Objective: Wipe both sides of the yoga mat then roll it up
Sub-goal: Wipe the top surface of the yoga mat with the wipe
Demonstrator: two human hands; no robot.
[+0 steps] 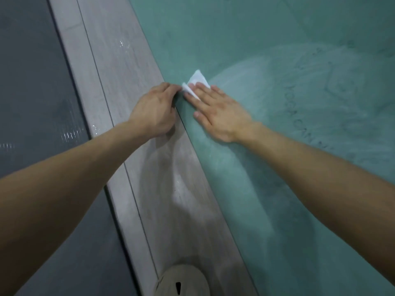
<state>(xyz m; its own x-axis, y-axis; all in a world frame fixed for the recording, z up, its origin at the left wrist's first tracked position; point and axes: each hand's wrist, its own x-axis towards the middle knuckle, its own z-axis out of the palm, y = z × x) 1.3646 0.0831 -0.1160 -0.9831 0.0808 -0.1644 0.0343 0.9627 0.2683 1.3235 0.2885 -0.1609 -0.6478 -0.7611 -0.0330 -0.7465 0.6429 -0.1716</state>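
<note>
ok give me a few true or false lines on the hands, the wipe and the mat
1. The right hand presses a white wipe flat on the yoga mat. True.
2. The mat is already rolled up. False: it lies unrolled on the floor.
3. The left hand lies flat in the middle of the mat. False: its fingers curl at the mat's edge, with the hand over the floor.
4. The wipe sits close to the mat's edge. True.
</note>
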